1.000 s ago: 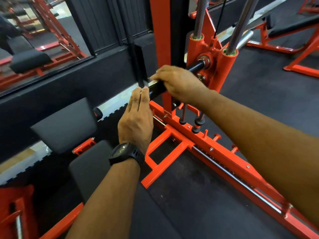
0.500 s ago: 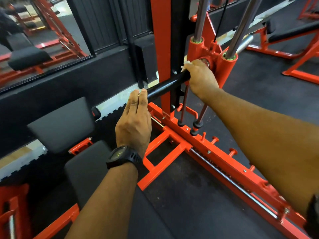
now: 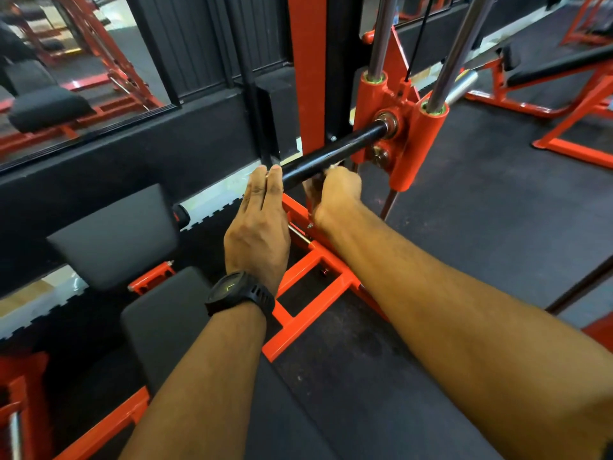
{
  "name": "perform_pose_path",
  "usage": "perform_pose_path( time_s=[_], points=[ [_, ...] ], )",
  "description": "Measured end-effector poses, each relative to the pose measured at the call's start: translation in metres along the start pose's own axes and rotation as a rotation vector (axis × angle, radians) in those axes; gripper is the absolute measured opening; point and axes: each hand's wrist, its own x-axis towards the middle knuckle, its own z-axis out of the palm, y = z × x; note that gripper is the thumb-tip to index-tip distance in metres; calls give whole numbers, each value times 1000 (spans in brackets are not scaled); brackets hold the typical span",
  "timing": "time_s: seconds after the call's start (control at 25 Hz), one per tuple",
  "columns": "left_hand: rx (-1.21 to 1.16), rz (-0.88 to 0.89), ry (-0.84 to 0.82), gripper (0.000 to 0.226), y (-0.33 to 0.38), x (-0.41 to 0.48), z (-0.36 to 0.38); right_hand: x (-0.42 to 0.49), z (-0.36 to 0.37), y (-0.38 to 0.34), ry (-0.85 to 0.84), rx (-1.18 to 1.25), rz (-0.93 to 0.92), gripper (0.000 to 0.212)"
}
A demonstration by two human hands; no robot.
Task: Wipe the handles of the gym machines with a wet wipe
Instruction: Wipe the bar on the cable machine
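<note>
Now, from the left: the grey pad [image 3: 112, 234] sits low beside you, and your left hand [image 3: 257, 234], the one with the watch [image 3: 239, 291], lies flat with its fingers straight and together, their tips against the free end of the bar [image 3: 335, 147]. It has not shifted in the last second; it seems to be only steadying the bar.

The change is in your right hand [image 3: 335, 192]. A second ago it lay over the top of the bar near this same end, and half a second ago it was up against the orange carriage [image 3: 403, 134]. Now it is back near the free end and comes at the bar from below, fingers curled up round the underside. The wipe [image 3: 332, 166] shows only as a pale scrap above your knuckles, pressed to the bar; how much of it is in your grip I cannot tell.

So the top has probably had one full pass, and this looks like the start of the underside. The stretch from your hand to the carriage is bare and glossy, and its underside probably still needs wiping. Further right, a bench [image 3: 557, 66] stands well apart.
</note>
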Motion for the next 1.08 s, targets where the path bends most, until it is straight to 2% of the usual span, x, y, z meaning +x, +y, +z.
perform_pose_path(
  time_s=[0.08, 0.16, 0.24, 0.36, 0.48, 0.6, 0.72, 0.8, 1.0, 1.08],
  points=[
    [-21, -27, -30, 52, 1, 0, -2, 4, -3, 10, -78, 122, 22, 30],
    [-38, -34, -68, 54, -1, -1, -4, -1, -5, 17, -126, 109, -8, 28],
    [-53, -30, -106, 58, -3, 0, -6, -8, -5, 28, -59, -150, -207, 29],
    [-100, -50, -188, 65, -3, 1, -13, -33, -5, 45, 92, -726, -666, 22],
    [-153, -44, -256, 64, -3, 3, -19, -44, -11, 55, -4, -928, -875, 41],
    [-179, -97, -265, 64, -5, 7, -24, -37, -25, 59, -166, -943, -910, 55],
    [-354, -272, -235, 46, 11, 6, -31, -42, -37, 57, -219, -877, -1051, 43],
    [-481, -374, -181, 40, 31, -6, -36, -50, -51, 55, -177, -801, -1091, 35],
    [-680, -410, -214, 38, 70, -57, -39, -66, -112, 51, -134, -507, -844, 27],
    [-773, -426, -260, 35, 89, -73, -35, -73, -144, 48, -96, -488, -813, 24]
  ],
)
